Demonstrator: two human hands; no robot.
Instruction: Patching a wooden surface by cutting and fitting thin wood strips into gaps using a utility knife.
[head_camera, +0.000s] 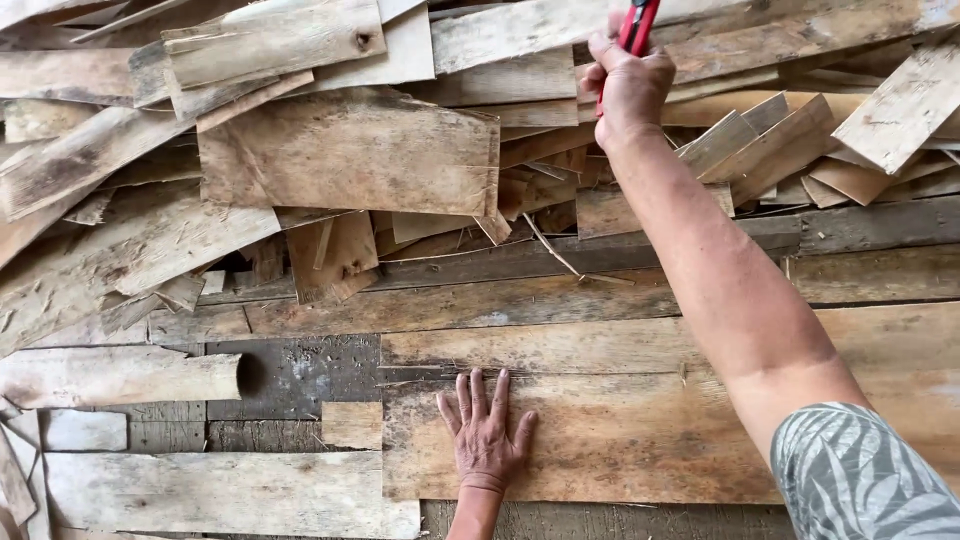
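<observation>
Plank (640, 430), wide and pale, lies flat on the boards, pinned by the left hand (485, 440), fingers spread. The right hand (628, 85) is raised, clenched on a red-handled tool (637, 25); no blow has landed yet. Loose scrap boards (350, 150) are heaped beyond.

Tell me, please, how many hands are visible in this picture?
2. The left hand lies flat, fingers spread, on a wide wooden board near the bottom. The right hand is raised at the top, gripping a red-handled tool. No other hands are visible.
</observation>
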